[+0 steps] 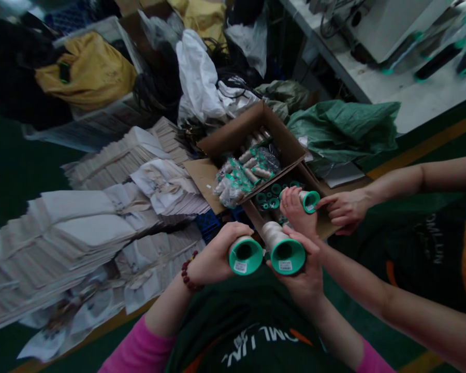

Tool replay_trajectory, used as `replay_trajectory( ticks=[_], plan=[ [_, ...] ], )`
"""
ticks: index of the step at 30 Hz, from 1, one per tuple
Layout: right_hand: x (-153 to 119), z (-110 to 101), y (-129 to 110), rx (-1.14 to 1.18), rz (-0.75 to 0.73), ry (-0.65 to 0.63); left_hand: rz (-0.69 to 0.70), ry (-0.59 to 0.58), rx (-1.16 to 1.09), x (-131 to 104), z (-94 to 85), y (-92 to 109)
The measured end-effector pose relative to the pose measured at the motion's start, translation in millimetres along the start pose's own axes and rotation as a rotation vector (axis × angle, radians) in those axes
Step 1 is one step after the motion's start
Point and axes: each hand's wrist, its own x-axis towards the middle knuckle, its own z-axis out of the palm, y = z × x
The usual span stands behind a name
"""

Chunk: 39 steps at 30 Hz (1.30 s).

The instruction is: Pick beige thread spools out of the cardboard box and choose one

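Note:
My left hand (221,251), with a dark red bead bracelet at the wrist, is wrapped round a thread spool whose green hollow base (252,265) faces up towards me. Beside it, my right hand (308,269) grips a second spool (272,233) of pale thread, its green base and white label also facing me. The two spools are close together with a narrow gap. Just beyond them, a co-worker's hand (295,207) holds a third green-based spool (309,202), and that person's other hand (347,207) points a finger at its rim.
Two open cardboard boxes (270,116) hold several spools, some in plastic wrap. Tied stacks of pale sheets (81,223) lie left. Behind are a crate with a yellow bag (89,70), white sacks and a green bag (345,129). A worktable (396,98) with a machine stands upper right.

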Motion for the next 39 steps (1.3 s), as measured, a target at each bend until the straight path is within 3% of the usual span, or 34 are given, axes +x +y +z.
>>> replay_trajectory(
  ticks=[9,39],
  plan=[
    [10,-4,-11,0.093,-0.292,-0.098,0.128,0.063,0.039,-2,-3.4,12],
    [15,-17,5,0.238,-0.271,-0.168,0.111,0.036,0.066,4,7.1,12]
  ],
)
